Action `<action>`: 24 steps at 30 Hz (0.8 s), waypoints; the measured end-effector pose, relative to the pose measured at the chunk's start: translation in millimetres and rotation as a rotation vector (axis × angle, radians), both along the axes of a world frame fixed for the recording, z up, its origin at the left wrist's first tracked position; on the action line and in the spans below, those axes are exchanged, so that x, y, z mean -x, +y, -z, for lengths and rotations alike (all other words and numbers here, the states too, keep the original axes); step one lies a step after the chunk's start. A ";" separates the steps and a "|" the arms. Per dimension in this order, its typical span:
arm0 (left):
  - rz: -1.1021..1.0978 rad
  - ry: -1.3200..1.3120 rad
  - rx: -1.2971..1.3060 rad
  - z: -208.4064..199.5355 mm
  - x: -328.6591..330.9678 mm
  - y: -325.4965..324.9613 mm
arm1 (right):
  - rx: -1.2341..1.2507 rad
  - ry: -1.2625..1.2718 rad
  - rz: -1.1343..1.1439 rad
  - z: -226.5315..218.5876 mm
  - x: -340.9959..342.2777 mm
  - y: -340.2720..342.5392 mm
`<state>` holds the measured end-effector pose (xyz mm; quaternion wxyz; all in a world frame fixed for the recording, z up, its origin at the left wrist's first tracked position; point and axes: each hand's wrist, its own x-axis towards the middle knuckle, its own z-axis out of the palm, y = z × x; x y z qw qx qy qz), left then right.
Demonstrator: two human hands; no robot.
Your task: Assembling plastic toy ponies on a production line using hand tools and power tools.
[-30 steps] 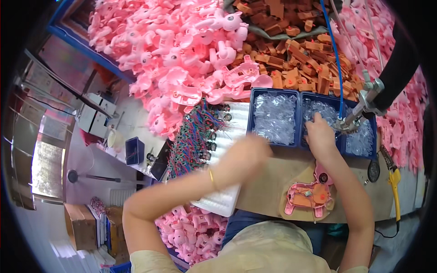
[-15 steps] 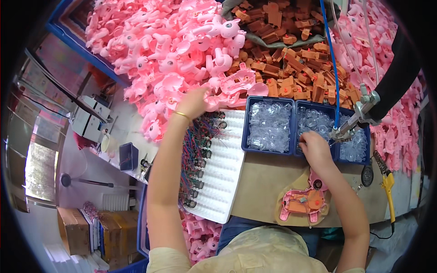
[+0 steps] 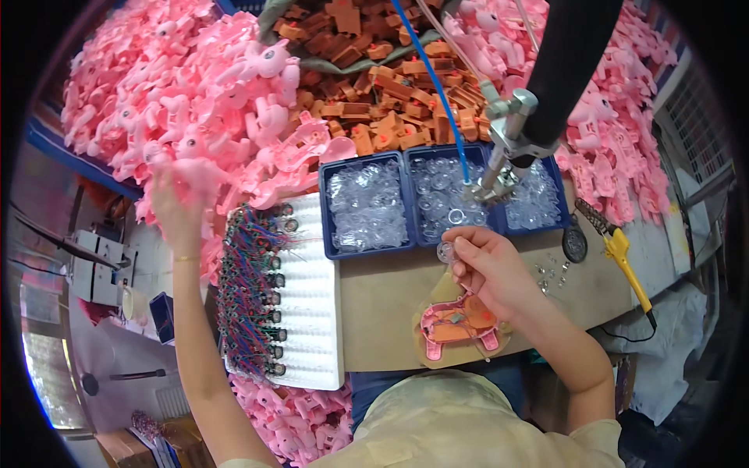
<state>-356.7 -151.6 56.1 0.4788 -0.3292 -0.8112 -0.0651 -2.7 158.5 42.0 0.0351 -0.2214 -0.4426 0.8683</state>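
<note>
My right hand (image 3: 491, 269) pinches a small clear round plastic piece (image 3: 446, 252) between thumb and fingers, just in front of the blue bins. Below it on the table lies an opened pink toy animal shell (image 3: 427, 321) with an orange box-shaped part (image 3: 449, 331) inside, resting on a tan holder (image 3: 425, 355). At the left my left hand (image 3: 178, 210), smeared by motion, is closed at the edge of the pile of pink toy parts (image 3: 226, 78). A blurred pink plastic toy part (image 3: 201, 181) moves with its fingers; its exact shape cannot be made out.
Three blue bins (image 3: 331, 248) hold clear plastic pieces. Wired round parts (image 3: 253, 304) lie on a white foam tray (image 3: 312, 366). Orange parts (image 3: 390, 97) heap behind. A metal arm clamp (image 3: 507, 148) hangs over the bins. A yellow soldering iron (image 3: 624, 257) lies right.
My right hand has come back from the middle bin with a clear round piece. My left hand has shifted left along the pink pile, a pink part with it. The view has swung right.
</note>
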 end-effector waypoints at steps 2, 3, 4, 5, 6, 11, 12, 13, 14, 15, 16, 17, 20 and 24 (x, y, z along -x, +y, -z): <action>0.353 -0.561 -0.608 14.2 -15.2 -29.6 | 0.082 0.054 0.029 -3.8 -7.1 -2.9; 0.467 -0.704 -0.808 -1.6 -62.5 2.3 | 0.082 0.035 0.050 -1.5 -10.2 -1.4; 0.754 -0.930 -1.186 -13.9 -102.1 10.5 | 0.090 0.060 0.074 -3.2 -11.3 -5.2; 0.676 -0.948 -1.369 -20.3 -146.9 30.8 | 0.091 0.080 0.107 -2.0 -11.9 -7.1; 0.950 -1.180 -1.280 -27.9 -172.5 27.9 | 0.096 0.080 0.100 -1.4 -12.0 -9.5; 0.854 -1.721 -1.536 -5.7 -245.8 51.8 | 0.157 0.105 0.108 -12.9 -18.7 -17.1; 0.818 -1.747 -1.477 -0.1 -249.2 57.7 | 0.155 0.097 0.115 -13.6 -23.3 -14.5; 0.786 -1.775 -1.415 5.4 -252.3 63.7 | 0.192 0.099 0.107 -13.8 -29.5 -10.1; 0.732 -1.873 -1.473 5.8 -257.3 72.2 | 0.229 0.101 0.104 -14.2 -35.2 -5.1; 0.790 -1.909 -1.436 7.4 -262.2 78.1 | 0.219 0.100 0.124 -17.1 -42.6 -1.7; 0.778 -1.950 -1.433 7.4 -264.4 83.4 | 0.296 0.111 0.162 -19.6 -49.7 1.9; 0.764 -1.990 -1.428 7.2 -266.4 88.7 | 0.375 0.123 0.200 -21.8 -55.9 5.1; 0.776 -2.100 -1.398 10.4 -268.4 95.1 | 0.364 0.147 0.292 -14.6 -68.9 21.3; 0.691 -2.156 -1.318 21.4 -270.6 94.7 | -0.651 0.020 0.455 12.6 -47.9 76.3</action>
